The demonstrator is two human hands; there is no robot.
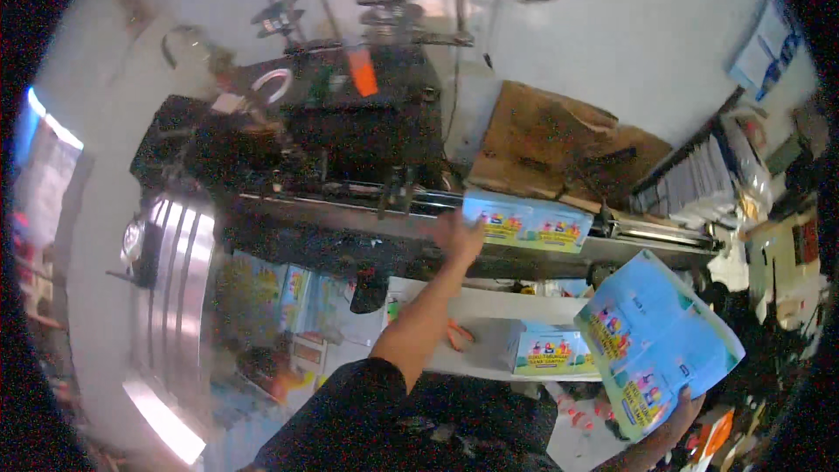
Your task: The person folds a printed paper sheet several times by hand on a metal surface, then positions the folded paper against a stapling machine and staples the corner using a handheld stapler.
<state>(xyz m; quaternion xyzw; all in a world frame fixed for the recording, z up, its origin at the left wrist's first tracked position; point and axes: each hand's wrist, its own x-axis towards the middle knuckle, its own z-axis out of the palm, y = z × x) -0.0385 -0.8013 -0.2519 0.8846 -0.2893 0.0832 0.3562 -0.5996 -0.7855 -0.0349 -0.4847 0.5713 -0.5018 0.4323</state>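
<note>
My left hand [461, 238] reaches forward to the left end of a printed card sheet [533, 222] that lies in the long machine. The hand is blurred, so whether its fingers grip the sheet's edge or only touch it is unclear. At the right, my right hand [688, 406] is closed on the lower edge of a larger printed sheet [657, 343], light blue with a yellow-green border and colourful cartoon print. That sheet is held up, tilted. Between my arms, a stack of matching printed pieces [551, 351] sits on a white board [486, 328].
The machine's metal rail [664, 239] runs across in front of me. Brown cardboard [542, 140] leans behind it. A dark machine housing [367, 114] stands at the back left, and a stack of papers [695, 177] at the far right. An orange-handled tool [459, 333] lies on the board.
</note>
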